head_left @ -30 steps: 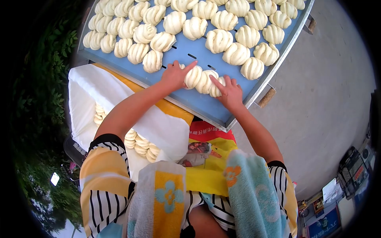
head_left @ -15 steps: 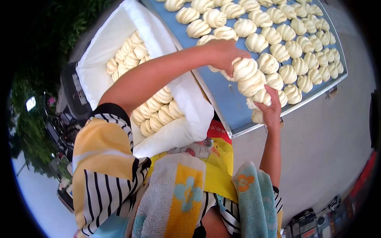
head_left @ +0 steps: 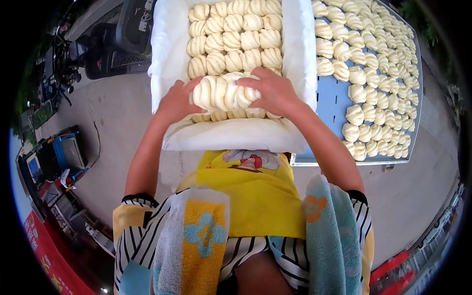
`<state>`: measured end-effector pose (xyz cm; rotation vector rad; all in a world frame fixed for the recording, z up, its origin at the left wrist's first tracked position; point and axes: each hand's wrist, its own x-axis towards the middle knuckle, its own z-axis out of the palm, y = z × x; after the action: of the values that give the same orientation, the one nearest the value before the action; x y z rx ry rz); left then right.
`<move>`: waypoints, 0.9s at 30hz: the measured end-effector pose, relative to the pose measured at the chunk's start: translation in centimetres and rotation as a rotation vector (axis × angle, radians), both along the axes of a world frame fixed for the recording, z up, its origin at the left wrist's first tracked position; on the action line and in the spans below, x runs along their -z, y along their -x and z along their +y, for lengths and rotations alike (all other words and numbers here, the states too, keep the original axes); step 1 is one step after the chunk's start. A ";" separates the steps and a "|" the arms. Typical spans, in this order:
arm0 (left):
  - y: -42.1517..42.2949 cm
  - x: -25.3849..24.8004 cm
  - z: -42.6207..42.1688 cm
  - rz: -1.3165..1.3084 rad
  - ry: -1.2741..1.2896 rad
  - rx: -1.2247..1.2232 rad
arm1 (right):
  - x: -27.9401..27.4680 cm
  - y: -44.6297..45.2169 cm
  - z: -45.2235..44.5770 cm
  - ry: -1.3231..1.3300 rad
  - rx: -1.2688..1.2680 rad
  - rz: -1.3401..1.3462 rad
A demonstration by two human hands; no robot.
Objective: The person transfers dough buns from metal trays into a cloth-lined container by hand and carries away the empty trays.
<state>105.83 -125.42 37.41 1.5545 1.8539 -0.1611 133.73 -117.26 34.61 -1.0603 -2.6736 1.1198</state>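
Note:
Between my two hands a row of pale twisted dough rolls (head_left: 223, 92) is squeezed end to end, above a box lined with white cloth (head_left: 236, 135). My left hand (head_left: 179, 101) presses the row's left end, fingers curled round it. At the right end my right hand (head_left: 273, 91) grips it, with fingers over the top. Several rows of similar rolls (head_left: 233, 40) lie inside the box, and part of a near row shows below the held one. How far the held row is above the others I cannot tell.
To the right stands a blue metal tray (head_left: 332, 105) with many spaced rolls (head_left: 378, 98). A black vehicle part (head_left: 110, 49) is at the upper left, with a blue crate (head_left: 71, 150) on the ground below it. A yellow apron (head_left: 250, 206) is close to the box.
The view has turned from the tray to the cloth-lined box. Both hands have gathered the rolls, lifted them off the tray and carried them left, over the box.

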 end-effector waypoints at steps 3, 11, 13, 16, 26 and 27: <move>0.1 6.9 -3.2 0.214 0.106 0.079 | 8.2 2.6 -3.0 -0.063 -0.113 -0.241; 1.1 9.8 -2.8 0.194 0.201 0.445 | 10.1 1.2 -3.7 0.113 -0.337 -0.442; 0.9 11.8 -4.3 0.200 0.161 0.474 | 11.1 0.9 -4.2 0.096 -0.328 -0.471; 0.8 11.6 -1.7 0.178 0.297 0.443 | 12.2 1.3 -4.2 0.114 -0.301 -0.515; 7.4 2.1 3.9 0.213 -0.799 -0.049 | 1.3 -4.2 -1.5 -0.233 0.345 0.150; 7.3 2.4 3.5 0.214 -0.796 0.004 | 0.9 -5.4 -1.3 -0.259 0.468 0.162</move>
<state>98.49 -121.88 34.96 2.1185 2.2274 0.4887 139.14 -118.58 33.75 -1.3746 -2.2007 0.7154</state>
